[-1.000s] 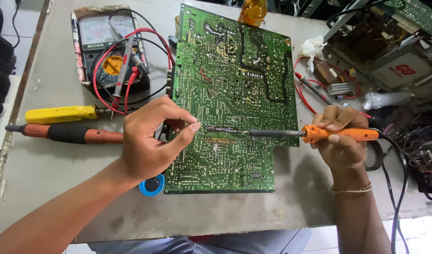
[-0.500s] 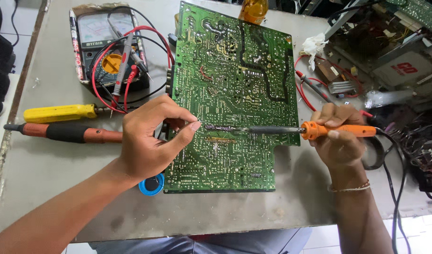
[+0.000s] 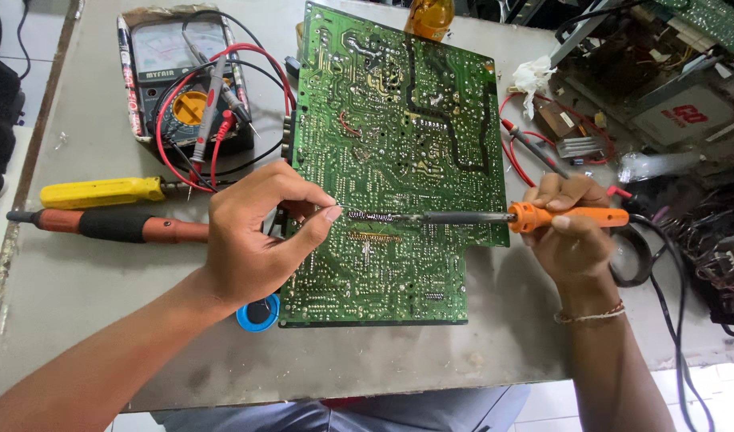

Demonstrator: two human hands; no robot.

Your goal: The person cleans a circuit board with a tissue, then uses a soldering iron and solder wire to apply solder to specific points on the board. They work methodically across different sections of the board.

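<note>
Green circuit board (image 3: 391, 152), solder side up, flat on the grey table (image 3: 103, 320); orange-handled soldering iron (image 3: 495, 217) lying level across it, tip at a row of joints mid-board

The left hand (image 3: 251, 240) hides the circuit board's (image 3: 399, 160) left edge, and whatever its grip pinches seems too small to tell.

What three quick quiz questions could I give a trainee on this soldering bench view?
1. True or false: the right hand holds the orange soldering iron.
2. Where does the iron's tip lie: A on the green circuit board, B on the multimeter, C on the yellow tool?
3. Which hand pinches something thin at the tip?

Key: 1 true; 2 A; 3 the left hand.
</note>
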